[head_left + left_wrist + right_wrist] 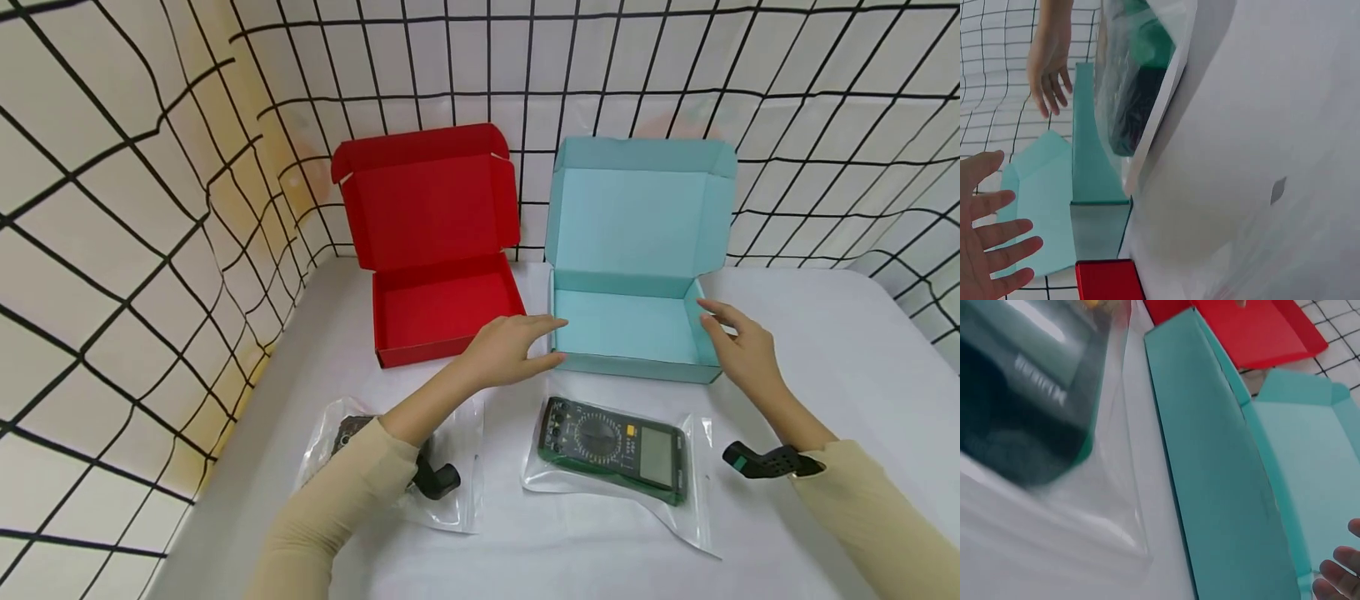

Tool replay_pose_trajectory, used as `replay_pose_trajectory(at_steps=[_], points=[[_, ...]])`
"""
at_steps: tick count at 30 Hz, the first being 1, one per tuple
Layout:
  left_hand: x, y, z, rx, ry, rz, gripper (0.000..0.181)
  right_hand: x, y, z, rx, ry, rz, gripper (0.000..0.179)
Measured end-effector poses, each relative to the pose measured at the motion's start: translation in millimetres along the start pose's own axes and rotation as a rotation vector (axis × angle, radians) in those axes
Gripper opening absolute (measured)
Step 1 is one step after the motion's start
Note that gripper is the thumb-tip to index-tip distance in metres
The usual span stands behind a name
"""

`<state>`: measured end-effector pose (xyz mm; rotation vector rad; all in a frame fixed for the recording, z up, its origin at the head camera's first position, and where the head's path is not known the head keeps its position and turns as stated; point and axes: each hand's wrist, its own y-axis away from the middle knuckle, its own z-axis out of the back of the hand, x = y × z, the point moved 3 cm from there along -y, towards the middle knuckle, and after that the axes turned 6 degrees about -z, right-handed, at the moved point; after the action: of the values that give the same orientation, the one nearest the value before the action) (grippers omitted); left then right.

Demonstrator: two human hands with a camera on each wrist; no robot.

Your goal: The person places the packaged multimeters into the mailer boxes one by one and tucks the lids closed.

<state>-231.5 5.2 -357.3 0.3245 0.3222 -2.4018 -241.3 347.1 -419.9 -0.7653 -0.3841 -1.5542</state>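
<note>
A light teal cardboard box (626,325) stands with its lid raised, nothing inside. My left hand (510,350) is at its left wall, fingers stretched out; in the left wrist view the spread fingers (1007,240) overlap the lid. On the other side my right hand (742,346) has thumb and fingertips at the right wall, lightly bent and holding nothing. Just in front of the box lies a multimeter (611,450) with a green edge, sealed in a clear plastic bag (701,467).
Left of the teal box is a red cardboard box (450,308), lid up. Under my left forearm lies another clear bag (468,458) with a black item (435,481), partly hidden by the sleeve. Black wire grid (487,92) encloses the white table (847,350) at back and sides.
</note>
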Motion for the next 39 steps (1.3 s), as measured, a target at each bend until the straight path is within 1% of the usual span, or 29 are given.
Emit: replay_pose_trajectory(at_steps=[4,6,9,11,15,19,23,27,29,30,32,35,37,39], points=[[-5.5,1.5,-2.6,0.014,-0.019,-0.024,0.052,-53,-19.6,-11,-0.051,0.051,-0.031,0.043],[-6.6,2.0,-5.2,0.024,-0.020,-0.033,0.051,-66,-24.4,-13,-0.054,0.052,-0.039,0.044],[-9.2,3.1,-10.1,0.054,-0.007,-0.044,0.050,-73,-27.4,-14,-0.038,0.061,-0.065,0.050],[-12.2,4.1,-13.5,0.088,0.011,-0.052,0.050,-73,-27.5,-15,-0.024,0.084,-0.076,0.054],[-20.9,4.7,-19.9,0.152,0.044,-0.071,0.052,-72,-26.2,-14,-0.002,0.108,-0.091,0.051],[-29.5,5.1,-25.4,0.193,0.045,-0.099,0.053,-70,-27.4,-13,0.015,0.111,-0.094,0.052],[-36.7,7.1,-31.5,0.235,0.031,-0.132,0.053,-70,-29.4,-12,0.055,0.099,-0.121,0.056],[-46.3,10.6,-40.0,0.295,-0.040,-0.180,0.055,-35,-16.0,-3,0.126,0.057,-0.177,0.058],[-52.2,12.1,-44.5,0.336,-0.091,-0.188,0.060,-21,-9.0,1,0.142,0.046,-0.190,0.059],[-55.0,12.3,-46.9,0.358,-0.109,-0.185,0.063,-18,-6.6,2,0.151,0.041,-0.199,0.059],[-59.1,11.6,-50.7,0.393,-0.135,-0.169,0.069,-29,-7.7,0,0.158,0.034,-0.204,0.064],[-62.7,8.6,-54.0,0.411,-0.146,-0.147,0.076,-47,-10.4,-3,0.175,0.061,-0.220,0.072],[-63.3,6.9,-54.6,0.406,-0.140,-0.146,0.078,-49,-9.9,-2,0.203,0.041,-0.232,0.074],[-63.4,5.6,-55.0,0.398,-0.130,-0.159,0.078,-42,-6.8,0,0.226,0.033,-0.258,0.073]])
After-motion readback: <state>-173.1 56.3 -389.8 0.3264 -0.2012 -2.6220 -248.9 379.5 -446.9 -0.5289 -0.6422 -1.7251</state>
